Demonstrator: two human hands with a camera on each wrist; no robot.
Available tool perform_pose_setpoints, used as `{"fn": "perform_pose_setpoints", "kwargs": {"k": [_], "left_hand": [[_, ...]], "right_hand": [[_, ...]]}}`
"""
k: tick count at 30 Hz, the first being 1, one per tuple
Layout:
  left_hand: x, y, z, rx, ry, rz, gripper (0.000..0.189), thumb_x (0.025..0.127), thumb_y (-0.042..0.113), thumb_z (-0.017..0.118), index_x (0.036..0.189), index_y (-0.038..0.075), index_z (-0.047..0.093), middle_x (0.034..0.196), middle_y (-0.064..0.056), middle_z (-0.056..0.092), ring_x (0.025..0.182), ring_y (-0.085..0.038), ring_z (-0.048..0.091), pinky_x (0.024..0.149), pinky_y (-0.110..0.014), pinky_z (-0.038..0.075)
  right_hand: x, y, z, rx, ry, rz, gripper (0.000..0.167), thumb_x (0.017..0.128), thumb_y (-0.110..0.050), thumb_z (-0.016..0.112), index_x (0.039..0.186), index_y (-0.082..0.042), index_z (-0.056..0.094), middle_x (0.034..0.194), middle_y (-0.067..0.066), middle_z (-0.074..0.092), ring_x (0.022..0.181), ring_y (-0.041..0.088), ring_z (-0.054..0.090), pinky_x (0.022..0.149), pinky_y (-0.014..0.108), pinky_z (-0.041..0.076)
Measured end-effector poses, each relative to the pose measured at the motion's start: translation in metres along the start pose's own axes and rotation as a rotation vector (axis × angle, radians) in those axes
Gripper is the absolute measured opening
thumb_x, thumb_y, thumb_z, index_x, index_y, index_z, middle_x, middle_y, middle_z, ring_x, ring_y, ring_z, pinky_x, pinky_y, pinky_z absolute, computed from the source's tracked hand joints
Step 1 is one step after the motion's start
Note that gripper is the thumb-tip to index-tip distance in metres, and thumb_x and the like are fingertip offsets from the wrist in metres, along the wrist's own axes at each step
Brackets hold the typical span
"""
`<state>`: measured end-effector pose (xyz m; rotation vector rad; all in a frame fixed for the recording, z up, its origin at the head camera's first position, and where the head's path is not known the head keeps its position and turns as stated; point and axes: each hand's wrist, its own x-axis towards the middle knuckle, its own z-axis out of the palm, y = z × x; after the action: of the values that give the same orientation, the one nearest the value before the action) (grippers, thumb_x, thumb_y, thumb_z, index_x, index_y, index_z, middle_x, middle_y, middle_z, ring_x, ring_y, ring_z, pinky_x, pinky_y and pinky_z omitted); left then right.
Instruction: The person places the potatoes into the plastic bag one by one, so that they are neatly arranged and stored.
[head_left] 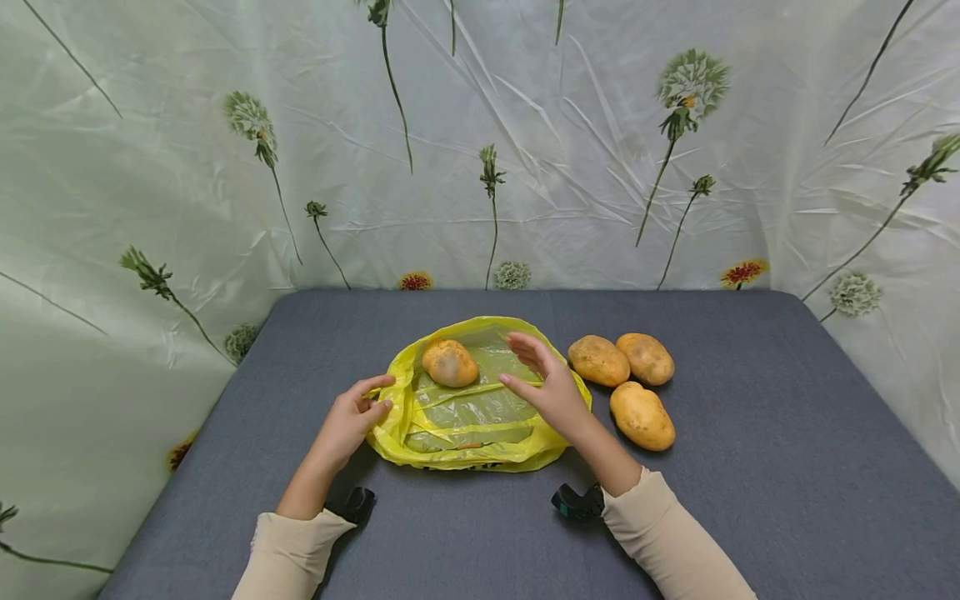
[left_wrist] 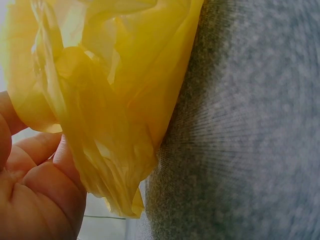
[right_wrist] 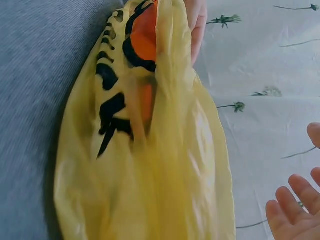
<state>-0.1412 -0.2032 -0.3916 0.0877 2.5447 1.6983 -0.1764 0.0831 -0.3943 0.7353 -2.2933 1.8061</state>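
A yellow plastic bag (head_left: 468, 454) lies with its mouth spread wide, and one potato (head_left: 450, 363) rests inside at its left back. My left hand (head_left: 352, 417) holds the bag's left rim between thumb and fingers; in the left wrist view, bunched yellow film (left_wrist: 115, 125) hangs beside the fingers (left_wrist: 37, 147). Over the right part of the mouth is my right hand (head_left: 551, 392), thumb and fingers apart, nothing between them. The right wrist view shows that hand (right_wrist: 295, 210) at the edge, beside the bag's printed side (right_wrist: 150, 175).
Three potatoes sit close together right of the bag: one at back left (head_left: 598, 361), one at back right (head_left: 646, 359), one in front (head_left: 642, 417). All lie on a grey cloth-covered table (head_left: 750, 500). A flower-printed curtain (head_left: 585, 167) rises behind it.
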Motion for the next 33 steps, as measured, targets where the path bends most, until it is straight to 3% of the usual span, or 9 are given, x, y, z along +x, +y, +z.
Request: {"fn": "perform_pose_setpoints", "kwargs": {"k": [5,13,19,24,28,33], "left_hand": [[0.000,0.000,0.000,0.003,-0.001,-0.005,0.035,0.090,0.000,0.050,0.125,-0.005,0.046,0.068,-0.008,0.044,0.053,-0.010,0.039,0.048,-0.025,0.037],[0.012,-0.027,-0.002,-0.016,-0.009,-0.003,0.037,0.090,0.004,0.053,0.126,0.000,0.047,0.068,-0.008,0.045,0.053,-0.011,0.040,0.048,-0.025,0.037],[0.014,-0.034,-0.001,0.001,-0.001,0.007,0.037,0.089,0.007,0.054,0.126,0.002,0.048,0.071,-0.008,0.046,0.055,-0.011,0.041,0.048,-0.024,0.038],[0.013,-0.031,-0.001,-0.006,-0.005,-0.002,0.037,0.089,0.006,0.054,0.126,0.002,0.047,0.070,-0.008,0.045,0.054,-0.011,0.041,0.048,-0.024,0.038],[0.006,-0.014,0.000,-0.002,-0.005,-0.010,0.036,0.090,0.002,0.052,0.125,-0.002,0.046,0.069,-0.008,0.044,0.054,-0.011,0.039,0.048,-0.024,0.037],[0.000,-0.001,0.000,0.000,-0.001,0.001,0.035,0.090,0.000,0.051,0.124,-0.004,0.046,0.073,-0.010,0.045,0.055,-0.010,0.040,0.049,-0.023,0.037]], "right_hand": [[-0.009,-0.003,-0.013,-0.099,0.031,-0.037,0.054,0.082,-0.010,0.065,0.131,-0.004,0.041,0.129,0.014,0.044,0.118,0.021,0.041,0.097,0.035,0.031],[-0.026,-0.031,-0.033,-0.188,0.089,-0.072,0.052,0.079,0.004,0.064,0.126,0.008,0.041,0.124,0.023,0.046,0.116,0.032,0.042,0.095,0.043,0.032],[-0.037,-0.031,-0.044,-0.223,0.119,-0.065,0.053,0.079,0.006,0.064,0.126,0.009,0.041,0.124,0.023,0.046,0.116,0.033,0.042,0.092,0.047,0.033],[-0.043,-0.028,-0.052,-0.264,0.152,-0.107,0.054,0.075,0.009,0.066,0.124,0.011,0.042,0.122,0.024,0.047,0.114,0.034,0.043,0.092,0.042,0.033],[-0.047,-0.026,-0.058,-0.295,0.169,-0.135,0.054,0.073,0.011,0.066,0.123,0.011,0.043,0.121,0.025,0.047,0.113,0.033,0.043,0.094,0.029,0.033],[-0.054,0.000,-0.071,-0.294,0.200,-0.163,0.059,0.071,0.010,0.069,0.125,0.006,0.045,0.121,0.021,0.049,0.115,0.018,0.045,0.094,0.019,0.030]]}}
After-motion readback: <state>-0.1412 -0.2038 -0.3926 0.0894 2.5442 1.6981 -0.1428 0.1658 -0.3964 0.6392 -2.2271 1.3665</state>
